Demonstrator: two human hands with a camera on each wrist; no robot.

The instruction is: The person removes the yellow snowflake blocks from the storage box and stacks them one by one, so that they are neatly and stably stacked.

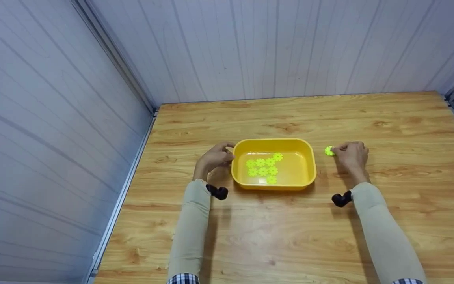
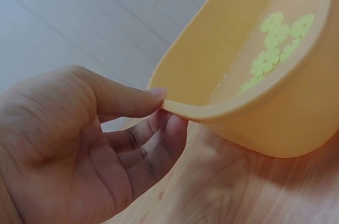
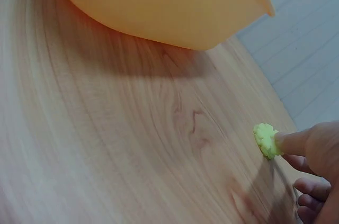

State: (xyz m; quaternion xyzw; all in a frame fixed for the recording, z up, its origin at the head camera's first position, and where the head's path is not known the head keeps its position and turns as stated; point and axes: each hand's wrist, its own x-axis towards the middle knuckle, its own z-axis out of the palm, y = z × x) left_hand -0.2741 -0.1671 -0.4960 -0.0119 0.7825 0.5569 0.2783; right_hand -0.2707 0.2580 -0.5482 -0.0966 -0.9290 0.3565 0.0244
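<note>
A yellow plastic tub (image 1: 274, 186) stands on the wooden table, with several yellow-green flower-shaped pieces (image 1: 263, 171) lying flat on its floor. At the tub's left end my left hand (image 1: 216, 157) pinches the rim; in the left wrist view the thumb lies on top of the rim (image 2: 198, 112) and the fingers are curled beneath it. To the right of the tub, my right hand (image 1: 353, 157) pinches a yellow-green flower-shaped piece (image 3: 267, 141) between thumb and fingertips, close over the table. Its lower fingers are loosely curled.
The wooden table (image 1: 258, 236) meets a pale panelled wall (image 1: 258, 47) along its back edge. Another panelled wall (image 1: 53, 138) runs along the left side. Dark wrist mounts (image 1: 342, 199) stick out from the light sleeves.
</note>
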